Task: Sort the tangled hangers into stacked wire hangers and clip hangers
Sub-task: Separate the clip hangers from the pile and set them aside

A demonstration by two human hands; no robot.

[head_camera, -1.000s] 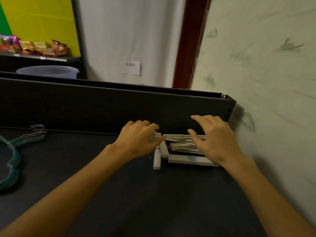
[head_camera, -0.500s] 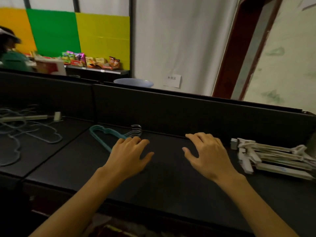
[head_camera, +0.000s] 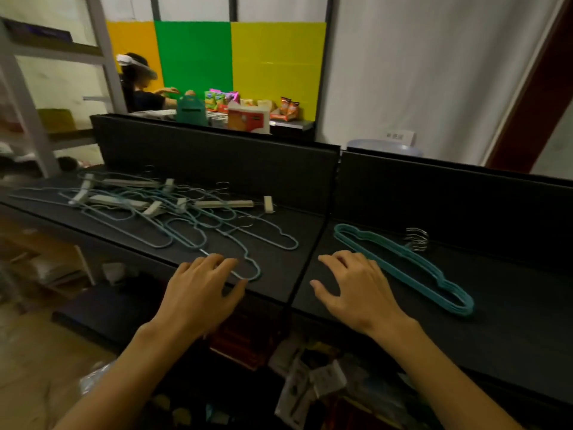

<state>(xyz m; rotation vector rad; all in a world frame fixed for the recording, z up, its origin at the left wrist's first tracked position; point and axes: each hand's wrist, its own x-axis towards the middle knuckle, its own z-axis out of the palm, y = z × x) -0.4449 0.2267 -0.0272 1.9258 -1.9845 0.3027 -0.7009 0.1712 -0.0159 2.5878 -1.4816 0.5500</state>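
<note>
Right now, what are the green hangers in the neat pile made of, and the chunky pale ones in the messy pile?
The green hangers look like thin metal wire with a matte teal coating; their bare hooks shine silvery. The pale hangers are thick flat bars with blocky clips, probably plastic, maybe painted wood; the blur leaves that open.

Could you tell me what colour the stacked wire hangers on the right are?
Teal, with bare metal hooks: stacked wire hangers, clearest in the head view.

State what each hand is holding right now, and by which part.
Nothing is held. The left hand hovers open at the nearest loose wire hanger; the right hand is open beside the stacked wire hangers.
</note>
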